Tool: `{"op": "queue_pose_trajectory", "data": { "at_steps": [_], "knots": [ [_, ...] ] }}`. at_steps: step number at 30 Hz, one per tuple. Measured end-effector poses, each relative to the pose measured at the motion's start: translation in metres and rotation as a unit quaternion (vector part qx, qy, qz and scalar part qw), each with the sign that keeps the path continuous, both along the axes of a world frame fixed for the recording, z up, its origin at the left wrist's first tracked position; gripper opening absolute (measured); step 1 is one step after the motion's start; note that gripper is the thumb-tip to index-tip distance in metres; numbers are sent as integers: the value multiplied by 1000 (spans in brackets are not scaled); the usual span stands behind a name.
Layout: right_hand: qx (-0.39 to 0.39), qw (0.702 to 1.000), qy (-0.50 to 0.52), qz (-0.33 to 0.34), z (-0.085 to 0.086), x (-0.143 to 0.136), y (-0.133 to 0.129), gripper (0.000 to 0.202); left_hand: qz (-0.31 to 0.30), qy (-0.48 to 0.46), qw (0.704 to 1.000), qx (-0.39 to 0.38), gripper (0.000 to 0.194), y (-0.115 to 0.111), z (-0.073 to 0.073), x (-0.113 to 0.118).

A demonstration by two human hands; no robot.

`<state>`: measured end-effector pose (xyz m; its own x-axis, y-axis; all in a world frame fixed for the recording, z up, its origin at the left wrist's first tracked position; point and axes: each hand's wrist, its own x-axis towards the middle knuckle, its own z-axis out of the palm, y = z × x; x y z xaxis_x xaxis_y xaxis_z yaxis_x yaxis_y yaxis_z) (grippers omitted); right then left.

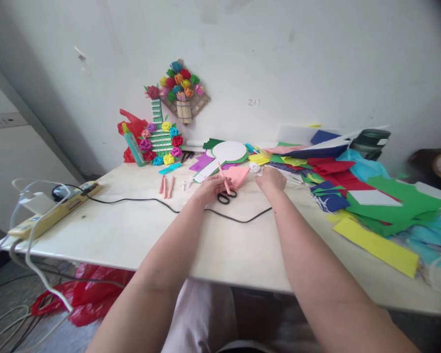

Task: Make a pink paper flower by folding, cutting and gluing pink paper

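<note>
Pale grey wall (301, 59) is rising behind a white table (132, 230). At the left edge, a yellow power strip (55, 208) is lying with cables plugged in. Further right, a green glue bottle (133, 144) is leaning beside a green-and-white craft ringed with paper flowers (161, 142); short pink paper rolls (171, 188) are lying in front. The left hand (213, 189) is pinching a slim pink paper roll (223, 177), its grip closed around it, above black-handled scissors (224, 198). Pink folded paper (238, 175) is lying between the hands. The right hand (273, 180) is curling its fingers by a small white round object (255, 168), touching it; how firmly, I cannot tell. Coloured paper sheets (375, 201) are spreading across the right side.
</note>
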<state>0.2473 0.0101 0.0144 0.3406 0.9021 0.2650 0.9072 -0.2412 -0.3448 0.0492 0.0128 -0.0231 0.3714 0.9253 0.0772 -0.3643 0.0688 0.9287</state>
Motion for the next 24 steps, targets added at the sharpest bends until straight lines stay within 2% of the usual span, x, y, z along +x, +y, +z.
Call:
{"op": "queue_pose_trajectory", "data": {
  "at_steps": [7,10,12,14,16,19,21,24],
  "knots": [
    [109,992,54,-44,9,4,-3,32,15,18,1000,2,13,3,-5,5],
    [139,984,114,-18,9,7,2,34,17,10,1000,-5,14,1,-3,5],
    [140,970,194,34,7,7,6,34,30,-7,999,-9,13,1,-1,3],
    [128,937,308,105,4,6,9,32,60,-26,998,-7,11,1,1,-3],
    [108,885,417,178,2,5,8,26,85,-28,996,1,11,2,2,-11],
    [61,819,500,277,1,1,3,22,145,-20,989,-11,11,3,2,-27],
    [21,795,508,332,0,-1,-1,24,170,-18,985,-16,13,4,0,-35],
    [-28,783,492,380,-2,-3,-5,26,183,-16,983,-15,14,4,-1,-41]
  ]
}}
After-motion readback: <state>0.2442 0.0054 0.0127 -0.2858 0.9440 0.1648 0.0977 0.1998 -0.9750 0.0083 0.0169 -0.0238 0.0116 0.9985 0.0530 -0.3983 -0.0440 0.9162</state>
